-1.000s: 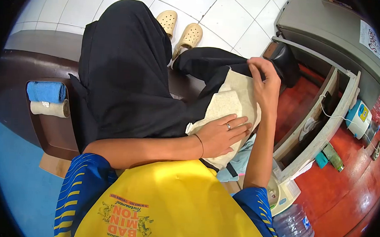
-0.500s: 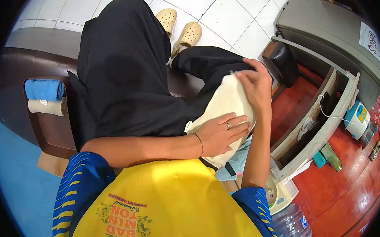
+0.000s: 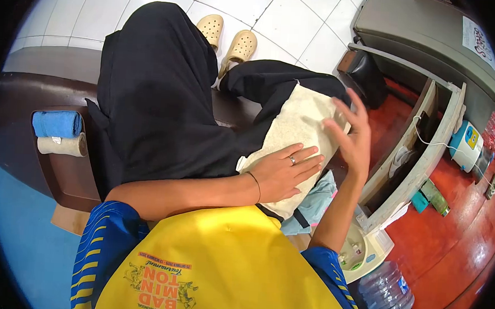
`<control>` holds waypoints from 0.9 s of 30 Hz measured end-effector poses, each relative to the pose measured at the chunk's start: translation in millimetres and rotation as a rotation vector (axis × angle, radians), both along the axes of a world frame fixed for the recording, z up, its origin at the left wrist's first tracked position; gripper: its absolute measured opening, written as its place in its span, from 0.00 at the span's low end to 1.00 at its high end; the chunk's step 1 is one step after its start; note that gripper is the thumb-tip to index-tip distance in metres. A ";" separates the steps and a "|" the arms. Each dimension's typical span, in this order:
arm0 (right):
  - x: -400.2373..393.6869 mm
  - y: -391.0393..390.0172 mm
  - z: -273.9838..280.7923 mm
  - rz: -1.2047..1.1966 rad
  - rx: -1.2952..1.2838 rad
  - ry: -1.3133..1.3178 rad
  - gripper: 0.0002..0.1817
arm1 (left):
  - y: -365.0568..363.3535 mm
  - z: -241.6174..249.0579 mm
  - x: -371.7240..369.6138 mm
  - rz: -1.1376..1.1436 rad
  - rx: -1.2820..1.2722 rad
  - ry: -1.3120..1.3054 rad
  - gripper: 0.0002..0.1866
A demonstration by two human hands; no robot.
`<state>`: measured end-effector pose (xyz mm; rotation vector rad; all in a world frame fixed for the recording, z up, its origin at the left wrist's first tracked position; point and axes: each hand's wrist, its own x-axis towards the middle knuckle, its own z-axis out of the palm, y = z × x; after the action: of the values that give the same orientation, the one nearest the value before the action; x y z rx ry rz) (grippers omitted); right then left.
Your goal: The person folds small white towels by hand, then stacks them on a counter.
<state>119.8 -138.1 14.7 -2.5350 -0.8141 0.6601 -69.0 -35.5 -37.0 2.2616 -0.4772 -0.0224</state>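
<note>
**Cream cloth (image 3: 302, 121), one piece, spread over a seated person's right thigh**

Item 1: the cloth. Lies on the right leg of the black trousers (image 3: 262, 80), mostly flat. Long axis slantwise along the thigh, leaning to the person's right. Far end points toward the knee, with a sharp corner at its left; near end points back to the body, close to the yellow shirt (image 3: 226, 237).

Item 2: left hand (image 3: 283, 173). Palm down on the near half of the cloth, fingers straight and slightly parted, gripping nothing, directed outward and to the right. One ring (image 3: 292, 161).

Item 3: right hand (image 3: 354, 135). Fingers and thumb spread, by the cloth's right edge; from where I stand, I cannot tell whether a fingertip touches the fabric.

Item 4: surroundings. Pale blue cloth (image 3: 318, 200) beside the thigh. Brown tray (image 3: 70, 170) at the person's left, bearing a rolled blue towel (image 3: 57, 124) and a rolled beige towel (image 3: 62, 145), side by side, lying crosswise. Two beige clogs (image 3: 243, 44) ahead, on white tiles (image 3: 233, 2).
</note>
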 end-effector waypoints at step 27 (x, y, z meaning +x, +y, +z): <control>-6.3 -28.7 -58.3 -0.357 0.252 -0.084 0.07 | 4.8 0.1 7.0 -0.023 -0.106 0.073 0.35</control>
<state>113.5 -166.8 -43.6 -2.3997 -0.4202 0.3149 -62.1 -30.7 -36.9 2.1433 -0.4551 -0.0891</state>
